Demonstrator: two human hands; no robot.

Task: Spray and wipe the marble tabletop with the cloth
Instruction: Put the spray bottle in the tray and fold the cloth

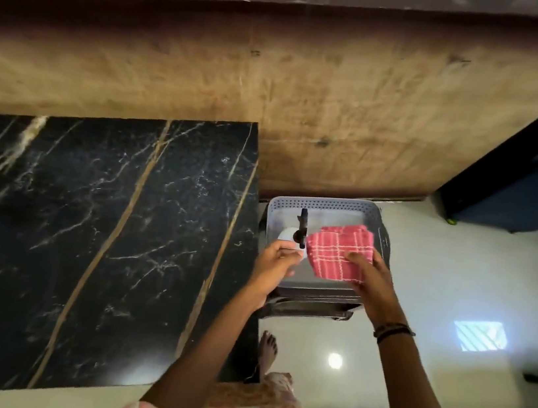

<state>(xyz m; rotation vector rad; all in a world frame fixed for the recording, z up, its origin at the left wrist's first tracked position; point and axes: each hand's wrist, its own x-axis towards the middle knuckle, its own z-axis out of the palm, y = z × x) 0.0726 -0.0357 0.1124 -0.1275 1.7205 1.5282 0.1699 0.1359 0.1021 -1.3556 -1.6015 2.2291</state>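
Observation:
A black marble tabletop (91,230) with gold and white veins fills the left half of the view. To its right stands a grey perforated basket (326,204). Inside it a white spray bottle (288,233) with a black trigger head is gripped by my left hand (274,267). A folded pink checked cloth (340,253) lies over the basket's right side, and my right hand (369,280) grips its lower edge. The bottle's lower body is hidden by my left hand.
The basket rests on a dark low stand (312,305). A wooden panel (310,99) runs behind the table. A dark blue suitcase (523,177) stands at the far right on the glossy floor (442,384). My bare foot (267,349) is beside the table's corner.

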